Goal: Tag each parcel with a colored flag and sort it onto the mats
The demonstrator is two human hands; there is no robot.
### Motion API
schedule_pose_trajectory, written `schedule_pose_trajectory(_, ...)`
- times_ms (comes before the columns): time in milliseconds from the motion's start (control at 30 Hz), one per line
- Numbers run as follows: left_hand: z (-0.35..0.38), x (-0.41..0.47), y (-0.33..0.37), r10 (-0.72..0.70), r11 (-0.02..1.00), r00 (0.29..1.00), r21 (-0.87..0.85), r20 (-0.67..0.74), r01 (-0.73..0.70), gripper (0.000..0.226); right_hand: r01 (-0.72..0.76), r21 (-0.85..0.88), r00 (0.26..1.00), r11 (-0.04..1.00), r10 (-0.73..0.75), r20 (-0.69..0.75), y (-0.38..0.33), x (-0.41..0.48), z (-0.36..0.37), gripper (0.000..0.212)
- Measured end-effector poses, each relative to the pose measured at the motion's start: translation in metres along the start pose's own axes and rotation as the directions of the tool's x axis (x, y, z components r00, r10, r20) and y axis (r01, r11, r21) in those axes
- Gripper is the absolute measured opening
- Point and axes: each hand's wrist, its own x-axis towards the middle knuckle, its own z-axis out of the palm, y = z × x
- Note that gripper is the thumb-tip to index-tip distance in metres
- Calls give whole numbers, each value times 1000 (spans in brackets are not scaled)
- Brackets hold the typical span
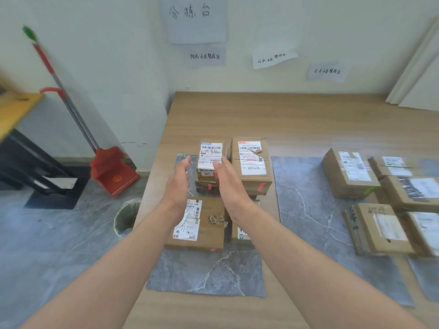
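Several cardboard parcels sit on the left grey mat (pixel 206 274). A small labelled parcel (pixel 210 156) lies on top of another box at the mat's far end, beside a larger parcel (pixel 251 162) with a red flag (pixel 261 187) on its front. Another red flag (pixel 209 186) shows under the small parcel. My left hand (pixel 179 184) hovers open just left of the small parcel, apart from it. My right hand (pixel 229 179) is open with its fingertips touching the parcel's near right corner. A flat parcel (pixel 199 224) lies nearer me under my wrists.
The middle mat (pixel 306 210) lies to the right, then several more parcels (pixel 351 174) at the far right. Paper signs hang on the wall. A red dustpan (pixel 114 172), a broom and a bin (pixel 127 217) stand on the floor left of the table.
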Motion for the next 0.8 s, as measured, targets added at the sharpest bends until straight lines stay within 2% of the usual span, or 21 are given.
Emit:
schedule_pose_trajectory(167,8,-50,15,59,998,997,-3,43,-59,34,59,-2,997,998,-59,-45,-13,-48,-6,61)
schedule_pose_trajectory(300,6,-81,18,86,996,990,17,107,-89,33,103,8,987,995,-101,-123,-16,-86,-4,59)
schedule_pose_trajectory(433,-2,-111,19,85,996,978,8,189,-88,48,154,-12,969,988,-154,-196,-14,-130,-1,55)
schedule_pose_trajectory(567,-8,-147,23,92,994,950,36,298,-108,27,182,-42,918,982,-185,-350,-6,-181,11,72)
schedule_pose_trajectory(600,-12,-158,24,87,993,942,50,325,-109,29,184,-45,903,982,-187,-387,-6,-195,13,67)
schedule_pose_trajectory(667,-14,-179,29,110,987,908,66,404,-149,55,225,-44,875,973,-222,-429,-7,-227,13,45)
schedule_pose_trajectory(733,-11,-200,34,93,988,878,64,469,-139,77,228,-57,847,972,-227,-481,-6,-250,8,50)
schedule_pose_trajectory(800,-3,-220,35,99,988,844,52,527,-148,69,235,-74,814,969,-238,-530,-3,-274,6,53)
